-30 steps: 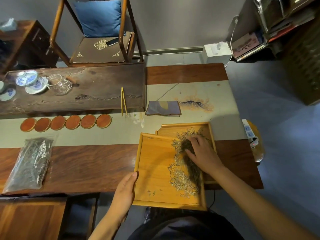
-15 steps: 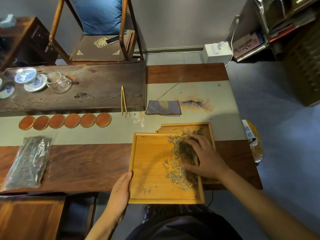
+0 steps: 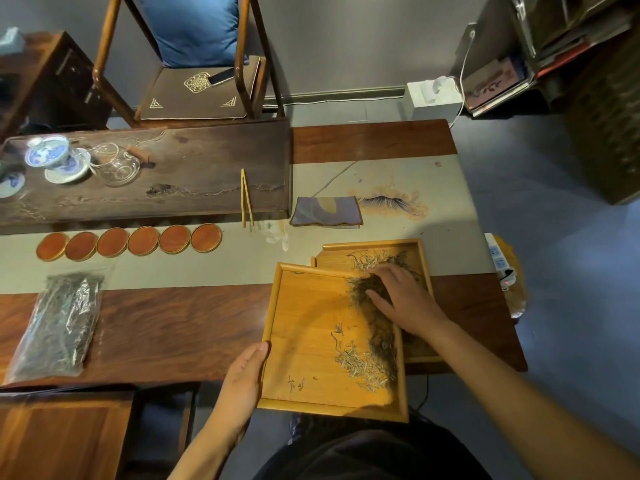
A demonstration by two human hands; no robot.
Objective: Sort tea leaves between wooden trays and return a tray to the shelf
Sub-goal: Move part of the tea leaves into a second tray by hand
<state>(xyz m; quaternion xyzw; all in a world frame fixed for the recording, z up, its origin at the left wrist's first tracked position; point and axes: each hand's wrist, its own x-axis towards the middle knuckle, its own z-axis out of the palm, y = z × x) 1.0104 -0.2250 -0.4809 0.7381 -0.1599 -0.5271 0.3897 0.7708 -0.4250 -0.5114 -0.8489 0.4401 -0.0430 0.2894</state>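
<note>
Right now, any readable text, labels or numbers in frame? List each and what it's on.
None can be read.
Flat books and papers on the shelf at the right: dark marks on a cover, too blurred.
Brown seat cushion: gold embroidered emblem, ornament only.
Light wooden trays: no markings visible.

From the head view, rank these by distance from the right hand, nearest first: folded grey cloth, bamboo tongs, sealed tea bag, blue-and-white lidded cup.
From the right hand:
1. Folded grey cloth, just beyond it.
2. Bamboo tongs, further left.
3. Sealed tea bag, far left, near edge.
4. Blue-and-white lidded cup, far-left back corner.
</note>
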